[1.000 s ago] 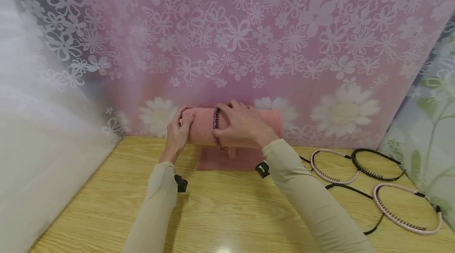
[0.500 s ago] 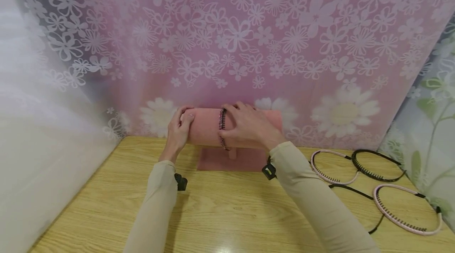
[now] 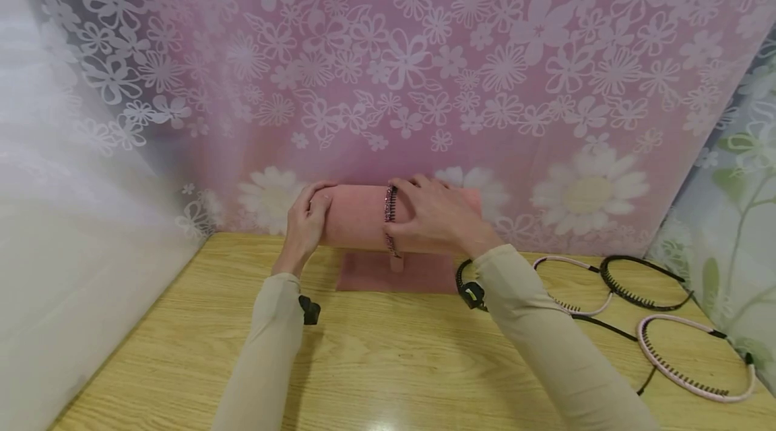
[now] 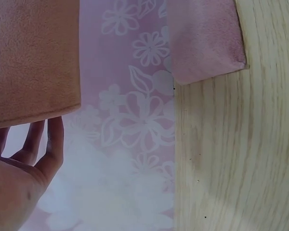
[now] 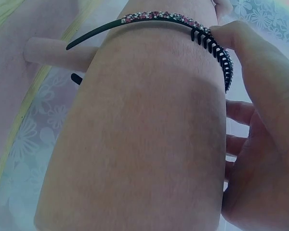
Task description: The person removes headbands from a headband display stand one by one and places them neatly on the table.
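Observation:
A pink plush roll (image 3: 354,215) lies level on a post above its flat base (image 3: 366,277). My left hand (image 3: 305,219) grips the roll's left end, thumb in front; in the left wrist view, fingers of that hand (image 4: 19,185) bend against the roll's edge. Around the roll's middle sits a toothed black headband (image 3: 390,212) with pink and silver stones along its outside. My right hand (image 3: 439,215) holds the headband from its right side. The right wrist view shows the thumb against the headband (image 5: 156,17), the other fingers partly hidden behind the roll.
On the wooden table (image 3: 376,363) to the right lie several toothed headbands, among them a black one (image 3: 636,296) and a pink one (image 3: 673,384). My right forearm covers some of them. A flowered curtain (image 3: 388,81) hangs close behind the stand.
The headband has slid to the right along the roll together with my right hand. My left hand has kept its place on the roll's left end.

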Action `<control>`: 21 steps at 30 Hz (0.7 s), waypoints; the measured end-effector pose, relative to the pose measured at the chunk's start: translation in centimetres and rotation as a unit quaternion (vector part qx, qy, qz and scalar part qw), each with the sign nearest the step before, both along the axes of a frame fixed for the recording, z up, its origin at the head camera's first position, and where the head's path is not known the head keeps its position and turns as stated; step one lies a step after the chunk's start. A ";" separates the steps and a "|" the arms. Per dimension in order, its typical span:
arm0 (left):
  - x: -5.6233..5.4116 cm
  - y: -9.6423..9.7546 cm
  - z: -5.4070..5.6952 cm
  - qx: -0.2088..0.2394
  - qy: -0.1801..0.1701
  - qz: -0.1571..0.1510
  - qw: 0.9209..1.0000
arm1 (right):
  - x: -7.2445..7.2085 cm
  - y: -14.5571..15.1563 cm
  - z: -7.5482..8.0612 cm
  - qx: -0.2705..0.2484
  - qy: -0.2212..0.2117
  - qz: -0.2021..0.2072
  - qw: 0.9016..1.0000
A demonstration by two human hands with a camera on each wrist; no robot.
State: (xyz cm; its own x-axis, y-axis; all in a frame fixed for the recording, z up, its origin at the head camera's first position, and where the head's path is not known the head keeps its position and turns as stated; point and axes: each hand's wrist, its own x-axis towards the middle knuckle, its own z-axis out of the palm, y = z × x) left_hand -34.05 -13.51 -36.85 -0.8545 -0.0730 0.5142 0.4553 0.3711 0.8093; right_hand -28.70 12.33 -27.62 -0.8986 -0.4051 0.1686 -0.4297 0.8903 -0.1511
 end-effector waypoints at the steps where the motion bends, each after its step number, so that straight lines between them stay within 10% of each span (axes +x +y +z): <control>1: 0.0 0.0 -0.1 -0.002 0.000 -0.002 1.000 | 0.0 0.2 0.0 0.001 0.001 0.000 1.000; 13: 0.5 -0.3 -0.4 -0.012 -0.052 -0.041 0.998 | 0.2 2.1 0.0 0.024 0.017 -0.004 1.000; 21: 2.7 0.3 1.9 -0.019 -0.063 -0.046 0.997 | 0.3 2.8 0.1 0.021 0.021 0.000 1.000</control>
